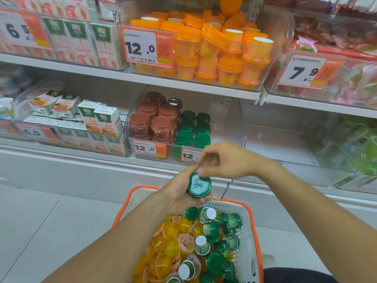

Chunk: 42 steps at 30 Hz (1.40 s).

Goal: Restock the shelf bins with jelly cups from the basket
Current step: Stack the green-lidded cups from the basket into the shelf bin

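Note:
My left hand (179, 193) grips a green-lidded jelly cup (199, 185) above the white basket with an orange rim (247, 242). My right hand (224, 160) hovers just above it, its blurred fingertips touching the lid's upper edge. Inside the basket lie several green-lidded cups (214, 231) and several yellow jelly cups (169, 246). The clear lower shelf bin (183, 144) holds stacked brown-lidded cups (155, 121) on its left and green-lidded cups (193, 129) on its right.
An upper bin holds orange-lidded cups (214, 50). Juice cartons (102, 119) fill the bins at left. A clear bin (275, 139) to the right of the green cups shows nothing inside. Bagged sweets (346, 139) sit at far right. Grey floor tiles (51, 231) lie left of the basket.

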Tool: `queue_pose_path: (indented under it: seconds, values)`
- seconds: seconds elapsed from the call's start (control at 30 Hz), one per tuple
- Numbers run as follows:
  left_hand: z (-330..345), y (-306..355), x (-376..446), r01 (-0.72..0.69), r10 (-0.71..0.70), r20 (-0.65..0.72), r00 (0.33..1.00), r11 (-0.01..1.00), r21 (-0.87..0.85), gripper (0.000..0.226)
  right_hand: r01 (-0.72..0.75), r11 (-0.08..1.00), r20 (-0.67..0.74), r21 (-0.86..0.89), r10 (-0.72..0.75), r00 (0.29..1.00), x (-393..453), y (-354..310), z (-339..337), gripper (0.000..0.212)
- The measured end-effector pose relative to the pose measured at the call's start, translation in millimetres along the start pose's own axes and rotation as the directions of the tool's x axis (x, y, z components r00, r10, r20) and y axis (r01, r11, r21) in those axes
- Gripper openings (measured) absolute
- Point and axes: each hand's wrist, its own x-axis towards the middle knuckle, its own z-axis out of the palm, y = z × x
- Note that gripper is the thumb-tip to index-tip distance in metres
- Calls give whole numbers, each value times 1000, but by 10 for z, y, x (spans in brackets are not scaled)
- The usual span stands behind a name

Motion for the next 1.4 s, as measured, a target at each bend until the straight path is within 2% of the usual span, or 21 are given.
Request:
queue_pose_path:
  seconds: [0.03,0.1,0.17,0.2,0.3,0.37,0.5,0.6,0.7,0.8,0.93,1.03,1.1,1.17,1.2,1.23,1.3,1.4]
  values:
    - [8,-1,0,-8,8,5,1000,998,-54,56,9,1000,10,-1,-9,1000,-43,47,122,43]
    - [28,-7,-14,-33,30,-27,999,990,-135,53,31,999,-100,10,-30,994,-79,161,368,57]
    - [27,-19,-20,-76,65,-74,995,985,-153,47,48,992,-210,118,-23,977,-106,262,558,58]
    - [19,-21,-26,-99,85,-100,991,984,-145,44,51,973,-236,227,4,972,-121,309,609,57]
    - [-23,-11,-30,-137,126,-177,976,989,-52,38,58,811,-235,582,99,967,-189,447,614,53]
    - [-34,-9,-21,-159,158,-171,973,987,8,34,93,685,-237,722,118,964,-231,530,581,47]
    - [26,-23,-34,-209,206,-59,977,976,-58,39,152,464,-193,873,43,980,-263,642,565,51]
    - [50,-12,-35,-262,263,4,965,963,-69,37,143,434,-167,890,17,986,-273,672,526,51]
    - [52,-8,-24,-284,284,-5,959,957,-58,34,122,522,-180,844,61,982,-295,658,493,47]
    - [55,-2,-39,-249,249,-24,968,968,-7,37,111,636,-255,763,139,957,-336,575,451,43]
    - [67,-5,-51,-212,213,-27,977,976,57,48,137,677,-353,723,192,916,-352,398,381,28]
    - [92,25,-58,-205,206,-18,978,977,58,55,82,741,-396,667,259,881,-267,307,278,12]
    - [96,47,-69,-172,172,0,985,984,40,59,41,815,-512,578,323,796,-172,256,151,10]
    - [73,53,-73,-114,114,8,994,992,49,54,-27,896,-655,444,345,672,-59,192,-74,16]
    - [50,46,-67,-83,83,2,997,993,78,49,-88,928,-686,363,330,648,17,178,-211,20]
    - [25,33,-61,-54,55,-10,998,992,114,45,-163,949,-680,270,307,666,105,173,-349,24]
    - [-22,5,-41,-9,17,-45,999,987,163,38,-314,948,-577,46,282,767,326,215,-561,33]
    - [-64,-22,10,6,5,-81,997,991,135,34,-438,863,-347,-252,342,873,611,302,-602,44]
